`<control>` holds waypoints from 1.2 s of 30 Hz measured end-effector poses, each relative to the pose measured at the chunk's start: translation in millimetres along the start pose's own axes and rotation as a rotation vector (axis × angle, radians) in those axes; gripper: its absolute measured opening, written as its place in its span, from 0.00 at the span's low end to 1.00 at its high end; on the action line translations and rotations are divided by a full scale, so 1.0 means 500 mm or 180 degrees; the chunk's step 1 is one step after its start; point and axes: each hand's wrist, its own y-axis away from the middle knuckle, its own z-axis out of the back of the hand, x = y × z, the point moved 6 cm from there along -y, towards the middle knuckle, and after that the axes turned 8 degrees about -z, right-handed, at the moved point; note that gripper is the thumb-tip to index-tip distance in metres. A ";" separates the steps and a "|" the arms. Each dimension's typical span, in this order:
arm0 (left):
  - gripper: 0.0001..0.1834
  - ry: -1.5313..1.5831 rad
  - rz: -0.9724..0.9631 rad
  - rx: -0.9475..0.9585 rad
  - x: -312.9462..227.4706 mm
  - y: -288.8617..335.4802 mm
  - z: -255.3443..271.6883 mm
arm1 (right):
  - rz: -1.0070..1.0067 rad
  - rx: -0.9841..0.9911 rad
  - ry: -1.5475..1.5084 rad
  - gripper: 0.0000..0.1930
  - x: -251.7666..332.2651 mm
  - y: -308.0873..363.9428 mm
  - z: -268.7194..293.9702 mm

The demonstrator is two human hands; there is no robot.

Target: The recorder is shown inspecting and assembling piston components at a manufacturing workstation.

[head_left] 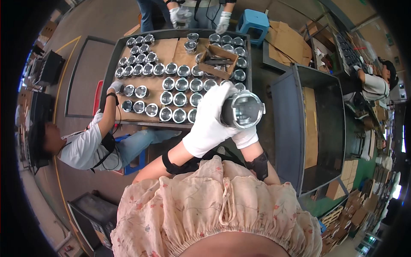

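Observation:
Gloved in white, my left hand (210, 118) wraps round the side of a shiny metal piston (248, 110), raised in front of me at the table's near right corner. Below that piston is my right hand (245, 137), also in a white glove, supporting it from underneath; most of its fingers are hidden. The piston's hollow, bright-rimmed end faces up toward me. Beyond my hands, several similar pistons (180, 99) stand in rows on the cardboard-lined table (154, 93). Among them sits a small open cardboard box (219, 61) containing dark, slim items I cannot make out.
At the left, a seated co-worker's gloved hand (116, 87) reaches the table edge. Another person's gloved hands (223, 22) are at the far side, near a blue stool (253, 25). A large grey metal bin (287, 124) stands to my right, a dark cart (94, 210) lower left.

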 end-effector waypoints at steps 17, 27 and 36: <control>0.20 -0.0660 0.0564 0.0512 0.108 0.132 0.183 | -0.1999 -0.0103 -0.1964 0.25 -0.248 -0.067 -0.110; 0.34 -0.0822 0.0575 0.0151 0.182 0.137 0.307 | -0.1881 0.0365 -0.2706 0.26 -0.161 -0.135 -0.219; 0.40 -0.0804 0.0455 0.0230 0.202 0.134 0.353 | -0.1641 0.0556 -0.1512 0.29 -0.155 -0.179 -0.255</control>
